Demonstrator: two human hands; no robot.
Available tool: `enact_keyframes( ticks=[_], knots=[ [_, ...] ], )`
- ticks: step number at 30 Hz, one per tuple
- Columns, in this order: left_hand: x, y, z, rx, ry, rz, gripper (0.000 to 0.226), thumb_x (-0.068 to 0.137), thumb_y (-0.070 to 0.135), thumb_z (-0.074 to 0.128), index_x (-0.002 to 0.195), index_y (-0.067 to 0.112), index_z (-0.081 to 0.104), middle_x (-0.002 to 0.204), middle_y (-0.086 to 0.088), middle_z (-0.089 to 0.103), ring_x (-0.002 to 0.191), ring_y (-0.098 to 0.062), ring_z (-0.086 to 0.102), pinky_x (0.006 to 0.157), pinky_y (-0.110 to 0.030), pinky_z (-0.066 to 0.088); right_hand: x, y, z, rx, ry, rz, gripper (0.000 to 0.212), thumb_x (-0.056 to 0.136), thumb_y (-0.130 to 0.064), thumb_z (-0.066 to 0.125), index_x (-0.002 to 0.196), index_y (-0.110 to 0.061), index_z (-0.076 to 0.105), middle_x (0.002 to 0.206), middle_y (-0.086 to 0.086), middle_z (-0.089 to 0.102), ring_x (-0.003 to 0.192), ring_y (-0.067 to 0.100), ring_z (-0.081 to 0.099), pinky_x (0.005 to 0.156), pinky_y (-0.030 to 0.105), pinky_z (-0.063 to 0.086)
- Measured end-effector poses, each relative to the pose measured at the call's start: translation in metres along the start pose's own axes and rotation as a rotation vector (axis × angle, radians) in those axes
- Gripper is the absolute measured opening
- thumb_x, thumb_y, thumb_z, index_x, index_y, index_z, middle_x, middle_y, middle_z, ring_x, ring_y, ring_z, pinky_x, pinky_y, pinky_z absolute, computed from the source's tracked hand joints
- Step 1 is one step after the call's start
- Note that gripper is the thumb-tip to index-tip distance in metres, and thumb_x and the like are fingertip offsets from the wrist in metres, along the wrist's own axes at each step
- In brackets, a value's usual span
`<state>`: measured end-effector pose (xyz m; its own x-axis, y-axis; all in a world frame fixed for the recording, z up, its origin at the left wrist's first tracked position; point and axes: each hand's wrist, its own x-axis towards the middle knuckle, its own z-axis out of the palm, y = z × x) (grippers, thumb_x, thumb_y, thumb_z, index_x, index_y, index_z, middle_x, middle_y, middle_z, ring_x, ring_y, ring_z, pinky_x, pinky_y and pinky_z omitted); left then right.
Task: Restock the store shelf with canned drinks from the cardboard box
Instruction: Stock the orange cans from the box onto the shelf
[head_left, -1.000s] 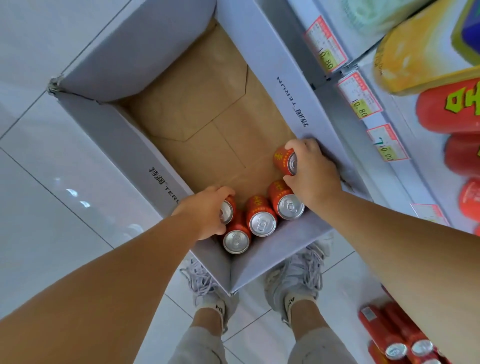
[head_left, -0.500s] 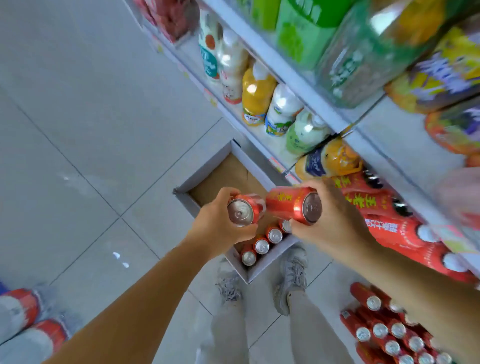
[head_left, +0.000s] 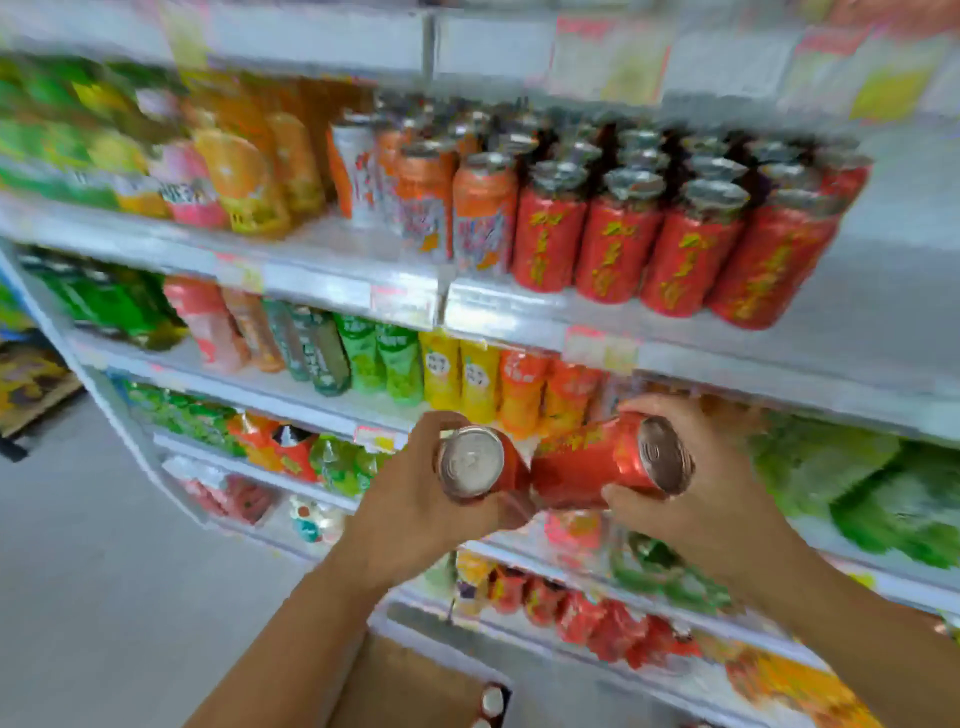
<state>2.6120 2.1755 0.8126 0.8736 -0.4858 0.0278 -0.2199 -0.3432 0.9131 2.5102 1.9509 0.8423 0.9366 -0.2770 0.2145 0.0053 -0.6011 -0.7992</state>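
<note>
Head-worn wide view, close, squarely facing the store shelf (head_left: 337, 291)

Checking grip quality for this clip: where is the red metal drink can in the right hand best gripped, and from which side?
Round the mid-length wall of the red metal drink can, from the side, as the right hand does. It lies tilted, silver end toward the camera; a side grip probably leaves both ends free for standing it.
</note>
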Motion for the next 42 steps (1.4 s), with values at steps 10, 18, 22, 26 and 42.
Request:
enact_keyframes(
  ticks=[10,18,22,26,42],
  knots=[
    [0.048,0.151,0.105,-0.134,0.064,0.384,0.044,0.057,0.050,0.069,0.100,0.044,0.062,0.097,0.024,0.070,0.090,0.004,0.065,0.079,-0.012,0.047,0.004,0.007,-0.190,0.032,0.469,-0.055,0.058,0.062,-0.018,0.088,0.097,-0.038,0.047,0.092,-0.020,0.061,0.080,-0.011,0.059,0.073,0.009,0.043],
    [0.070,0.146,0.146,-0.171,0.140,0.314,0.044,0.058,0.050,0.068,0.101,0.048,0.063,0.099,0.022,0.071,0.093,0.002,0.066,0.079,-0.016,0.047,0.085,0.078,-0.227,0.006,0.424,0.005,0.059,0.064,-0.013,0.084,0.113,-0.027,0.054,0.103,-0.011,0.063,0.090,0.000,0.060,0.085,0.020,0.047],
    [0.073,0.147,0.144,-0.140,0.152,0.268,0.045,0.056,0.052,0.068,0.101,0.048,0.063,0.098,0.025,0.070,0.091,0.004,0.066,0.078,-0.011,0.048,0.123,0.096,-0.224,0.038,0.326,-0.025,0.061,0.064,-0.023,0.080,0.117,-0.038,0.054,0.114,-0.009,0.061,0.104,0.012,0.060,0.091,0.030,0.046],
    [0.080,0.148,0.138,-0.102,0.154,0.253,0.054,0.058,0.054,0.068,0.109,0.039,0.062,0.100,0.023,0.070,0.092,0.003,0.066,0.076,-0.010,0.047,0.151,0.101,-0.218,0.085,0.281,0.032,0.071,0.068,-0.019,0.076,0.132,-0.031,0.046,0.126,0.006,0.043,0.108,0.019,0.055,0.088,0.025,0.042],
    [0.087,0.152,0.135,-0.115,0.159,0.248,0.051,0.062,0.051,0.069,0.110,0.036,0.064,0.096,0.021,0.070,0.087,0.002,0.066,0.069,-0.007,0.045,0.165,0.119,-0.204,0.199,0.243,0.173,0.065,0.068,-0.023,0.086,0.116,-0.023,0.042,0.107,-0.005,0.055,0.097,0.012,0.059,0.082,0.028,0.047]
  ],
)
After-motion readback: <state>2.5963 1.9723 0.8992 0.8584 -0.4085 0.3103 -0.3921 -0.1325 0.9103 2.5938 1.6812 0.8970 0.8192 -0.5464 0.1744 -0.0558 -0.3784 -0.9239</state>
